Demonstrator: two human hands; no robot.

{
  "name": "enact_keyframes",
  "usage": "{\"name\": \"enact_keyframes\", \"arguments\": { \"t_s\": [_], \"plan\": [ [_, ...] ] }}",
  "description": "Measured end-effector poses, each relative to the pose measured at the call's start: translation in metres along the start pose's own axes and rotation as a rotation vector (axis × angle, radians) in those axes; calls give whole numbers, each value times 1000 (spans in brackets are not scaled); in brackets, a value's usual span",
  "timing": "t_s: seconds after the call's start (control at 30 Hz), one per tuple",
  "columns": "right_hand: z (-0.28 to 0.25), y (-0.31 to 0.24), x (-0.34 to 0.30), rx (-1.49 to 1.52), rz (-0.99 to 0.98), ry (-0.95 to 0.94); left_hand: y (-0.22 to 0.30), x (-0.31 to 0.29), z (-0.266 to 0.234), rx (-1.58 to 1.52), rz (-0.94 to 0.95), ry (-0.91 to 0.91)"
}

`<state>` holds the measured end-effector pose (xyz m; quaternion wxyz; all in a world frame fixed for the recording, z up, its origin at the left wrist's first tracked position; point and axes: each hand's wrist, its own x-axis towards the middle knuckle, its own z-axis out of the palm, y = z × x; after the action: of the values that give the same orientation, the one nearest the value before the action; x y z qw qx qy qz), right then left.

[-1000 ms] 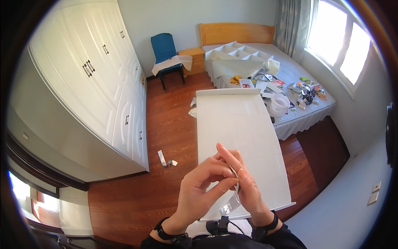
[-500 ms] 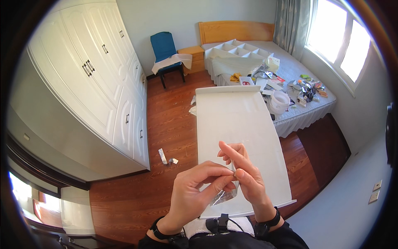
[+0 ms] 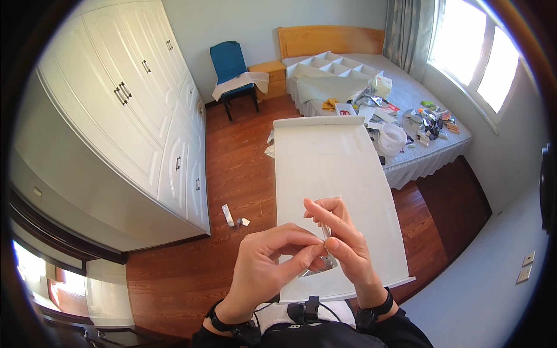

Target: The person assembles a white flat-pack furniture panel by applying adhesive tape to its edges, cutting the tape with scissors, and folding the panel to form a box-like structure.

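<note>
Both hands are raised over the near part of a white-topped table (image 3: 325, 156). Between them is a small clear plastic bag (image 3: 326, 264), its glossy lower part showing below the fingers. My left hand (image 3: 267, 261) pinches the bag's edge with thumb and forefinger. Close against it, my right hand (image 3: 354, 258) grips the same bag between thumb and fingers, its forefinger stretched out toward the left. The two thumbs nearly meet. Fingers cover much of the bag, and its contents cannot be made out.
A white wardrobe (image 3: 116, 98) lines the left wall. White and silvery scraps (image 3: 228, 215) lie on the wooden floor. Beyond the table stand a blue chair (image 3: 227, 58) and a bed (image 3: 400, 168) holding a white bucket (image 3: 392, 140), a white divided frame (image 3: 331, 65) and assorted packets.
My left hand has shifted slightly left and up. Less of the plastic bag shows below the fingers, and it hangs closer to my right hand. Both hands keep hold of it.
</note>
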<state>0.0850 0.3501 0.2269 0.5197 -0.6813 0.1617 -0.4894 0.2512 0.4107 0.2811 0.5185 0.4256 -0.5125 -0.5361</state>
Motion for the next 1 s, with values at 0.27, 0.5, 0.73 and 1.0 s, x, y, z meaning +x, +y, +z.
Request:
{"name": "enact_keyframes", "arguments": {
  "t_s": [0.27,0.5,0.73,1.0],
  "plan": [
    [-7,-3,-3,11,40,-61,5,6,-10,-170,-258,-127],
    [-11,-7,-2,-174,-18,-8,2,8,-14,-213,-347,-181],
    [-13,-13,-1,-274,-50,-20,-1,7,-15,-239,-360,-205],
    [-13,-15,0,-293,-55,-31,-5,9,-18,-287,-368,-221]
  ]
}}
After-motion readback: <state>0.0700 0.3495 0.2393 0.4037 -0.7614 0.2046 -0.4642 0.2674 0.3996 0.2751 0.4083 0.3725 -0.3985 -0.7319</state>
